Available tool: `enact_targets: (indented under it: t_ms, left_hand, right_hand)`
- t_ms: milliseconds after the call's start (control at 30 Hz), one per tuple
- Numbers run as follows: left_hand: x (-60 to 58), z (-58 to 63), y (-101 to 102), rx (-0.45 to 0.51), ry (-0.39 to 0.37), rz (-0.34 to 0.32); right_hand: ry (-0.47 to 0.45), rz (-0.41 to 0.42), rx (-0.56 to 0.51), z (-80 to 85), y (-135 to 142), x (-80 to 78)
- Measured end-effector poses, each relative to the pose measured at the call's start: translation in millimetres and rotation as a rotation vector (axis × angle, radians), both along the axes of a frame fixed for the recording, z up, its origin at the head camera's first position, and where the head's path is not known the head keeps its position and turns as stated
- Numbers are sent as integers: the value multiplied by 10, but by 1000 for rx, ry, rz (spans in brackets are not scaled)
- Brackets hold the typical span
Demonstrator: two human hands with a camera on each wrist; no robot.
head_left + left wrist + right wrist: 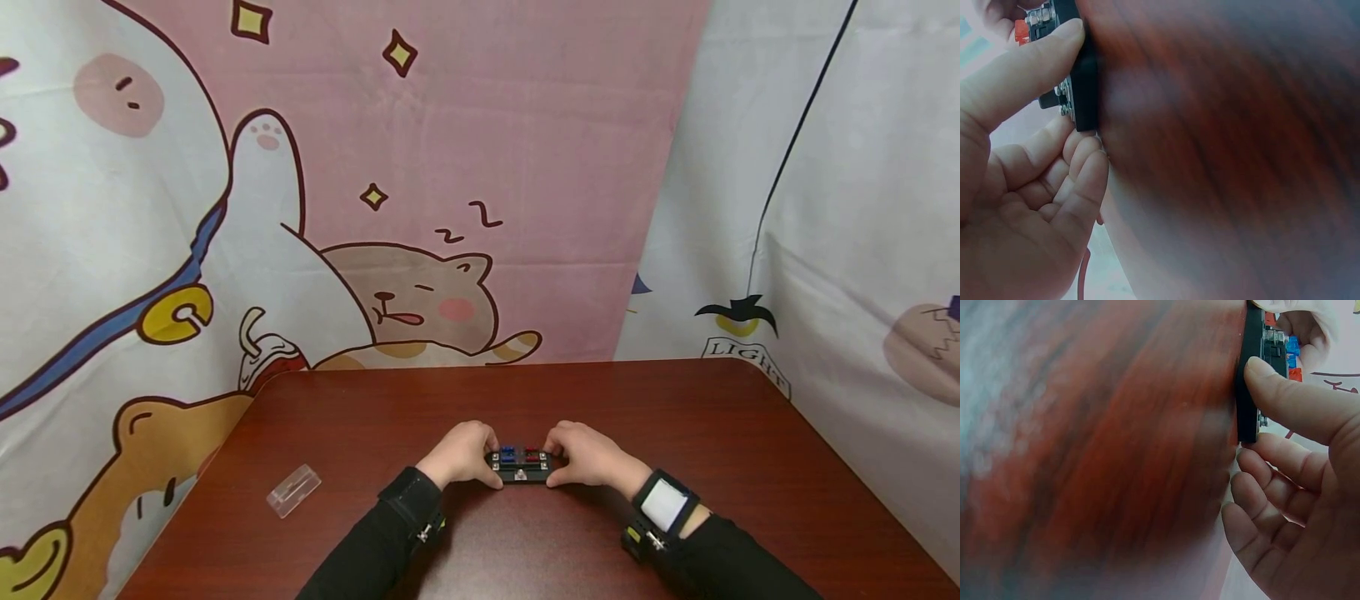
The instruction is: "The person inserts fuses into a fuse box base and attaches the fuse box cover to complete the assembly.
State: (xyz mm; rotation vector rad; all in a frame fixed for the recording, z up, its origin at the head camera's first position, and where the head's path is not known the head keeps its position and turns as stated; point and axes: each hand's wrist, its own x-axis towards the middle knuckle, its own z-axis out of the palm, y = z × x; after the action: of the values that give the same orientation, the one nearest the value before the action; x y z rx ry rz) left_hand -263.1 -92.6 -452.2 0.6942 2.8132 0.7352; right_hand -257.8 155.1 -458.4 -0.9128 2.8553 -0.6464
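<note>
A small black fuse block (521, 467) with metal screw terminals sits on the table in front of me, its long side facing me in the head view. Blue blade fuses (507, 453) stand in its left part and red ones (532, 454) in its right part. My left hand (463, 454) grips the left end, with the thumb on the near side of the black base (1087, 94). At the opposite end my right hand (588, 454) holds the block likewise, its thumb (1263, 372) pressed to the near side and fingers curled by the end.
A clear plastic cover (293, 490) lies on the brown table (637, 408) to the left of my left forearm. Behind the table hangs a cloth (525, 167) printed with cartoon animals. Each wrist wears a black strap with a device.
</note>
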Motion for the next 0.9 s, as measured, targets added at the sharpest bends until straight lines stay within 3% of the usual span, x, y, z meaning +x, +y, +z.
enact_targets:
  t_ms: [500, 900]
  left_hand:
    - [52, -6, -34, -15, 67, -54]
    - [165, 54, -93, -62, 144, -89]
  right_hand:
    - [-41, 13, -33, 0, 12, -28]
    - [-38, 17, -21, 13, 3, -13]
